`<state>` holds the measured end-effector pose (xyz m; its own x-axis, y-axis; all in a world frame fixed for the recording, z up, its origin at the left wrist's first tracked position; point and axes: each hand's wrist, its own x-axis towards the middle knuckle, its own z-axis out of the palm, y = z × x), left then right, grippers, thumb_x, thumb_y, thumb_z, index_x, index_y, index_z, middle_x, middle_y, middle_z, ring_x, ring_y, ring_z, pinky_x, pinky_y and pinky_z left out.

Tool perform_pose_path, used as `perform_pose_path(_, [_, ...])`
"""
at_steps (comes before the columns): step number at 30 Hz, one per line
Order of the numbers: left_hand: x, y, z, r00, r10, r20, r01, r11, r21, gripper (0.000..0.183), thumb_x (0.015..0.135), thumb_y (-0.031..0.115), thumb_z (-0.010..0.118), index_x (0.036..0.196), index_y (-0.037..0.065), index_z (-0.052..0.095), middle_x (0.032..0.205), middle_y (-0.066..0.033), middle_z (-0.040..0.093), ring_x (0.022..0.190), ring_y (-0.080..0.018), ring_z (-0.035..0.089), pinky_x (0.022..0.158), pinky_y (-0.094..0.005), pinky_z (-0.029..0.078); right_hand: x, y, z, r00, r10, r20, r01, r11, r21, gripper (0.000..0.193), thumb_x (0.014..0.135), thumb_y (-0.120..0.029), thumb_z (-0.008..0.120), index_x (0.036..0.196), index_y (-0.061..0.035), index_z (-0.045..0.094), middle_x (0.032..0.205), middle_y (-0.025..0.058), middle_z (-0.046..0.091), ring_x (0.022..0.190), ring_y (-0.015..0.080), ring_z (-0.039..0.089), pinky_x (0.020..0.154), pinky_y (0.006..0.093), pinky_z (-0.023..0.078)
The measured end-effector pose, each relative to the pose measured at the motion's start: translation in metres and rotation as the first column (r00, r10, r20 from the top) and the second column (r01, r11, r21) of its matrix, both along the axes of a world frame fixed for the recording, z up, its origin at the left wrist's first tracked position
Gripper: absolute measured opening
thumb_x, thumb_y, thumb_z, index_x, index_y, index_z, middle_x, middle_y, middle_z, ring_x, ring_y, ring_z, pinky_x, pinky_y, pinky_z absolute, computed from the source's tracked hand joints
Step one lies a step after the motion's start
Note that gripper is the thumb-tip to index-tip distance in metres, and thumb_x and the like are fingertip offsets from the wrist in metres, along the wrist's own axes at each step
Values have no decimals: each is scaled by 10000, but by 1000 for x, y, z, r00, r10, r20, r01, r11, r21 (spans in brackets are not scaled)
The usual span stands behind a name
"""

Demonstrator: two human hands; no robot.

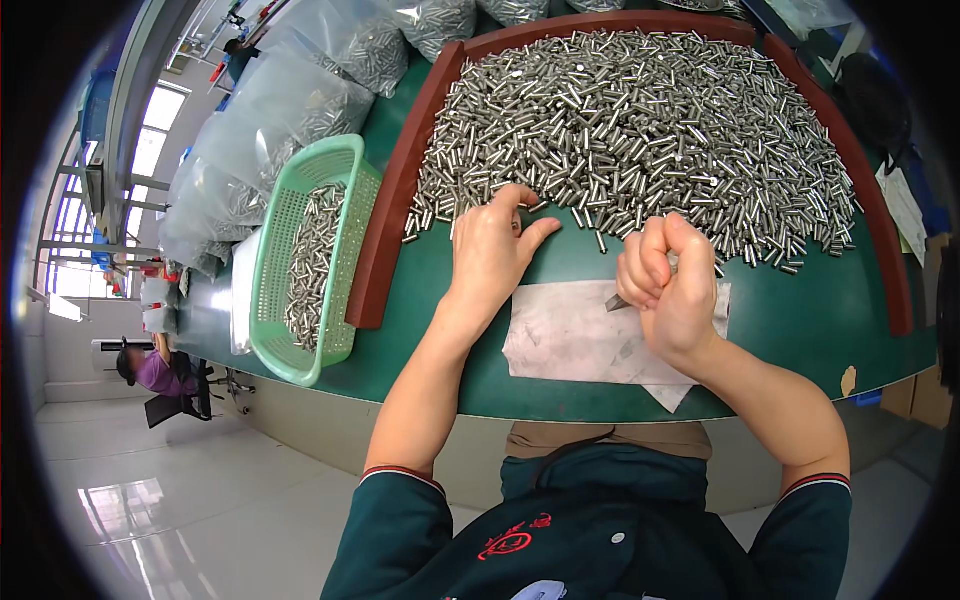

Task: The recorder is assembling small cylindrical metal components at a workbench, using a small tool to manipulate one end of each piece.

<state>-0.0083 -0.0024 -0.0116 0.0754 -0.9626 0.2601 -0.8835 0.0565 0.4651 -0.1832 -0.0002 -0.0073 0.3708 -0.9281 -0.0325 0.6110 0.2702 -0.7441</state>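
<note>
A big heap of small shiny metal pins covers the green table top, fenced by a dark red wooden frame. My left hand lies palm down at the near edge of the heap, fingertips touching a few pins. My right hand is clenched in a fist around a bunch of metal pins; their ends stick out on the left of the fist. It hovers over a white sheet of paper on the table.
A green plastic basket with more pins stands left of the frame. Clear bags of pins lie beyond it. A person sits far off at lower left. The table's front edge runs just beneath my forearms.
</note>
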Motion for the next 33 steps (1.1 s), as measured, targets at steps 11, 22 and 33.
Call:
perform_pose_path(11, [9,-3,7,189,129,-974,385,903,194,170,868,184,495,803,28,516,616,12,472,455,-24,284,412,-167,225,-2,-2,-3,1000,26,-12,-26,1000,-13,389,879,-268,280,528,-103,260,446,-3,248,389,88,176,386,240,192])
perform_pose_path(22, [11,1,3,101,218,-971,427,872,241,72,817,82,551,876,43,537,756,-59,569,486,-17,319,427,-152,244,-1,-4,-1,1000,24,1,-24,999,28,395,881,-284,285,529,-104,263,443,-9,241,382,86,174,382,242,188])
perform_pose_path(33, [9,0,4,95,234,-968,461,851,251,145,847,79,500,950,-8,553,734,-56,562,466,-24,286,412,-156,233,-1,-4,1,1000,-3,16,2,997,74,398,873,-241,281,505,-90,268,433,-6,258,384,77,196,368,229,185])
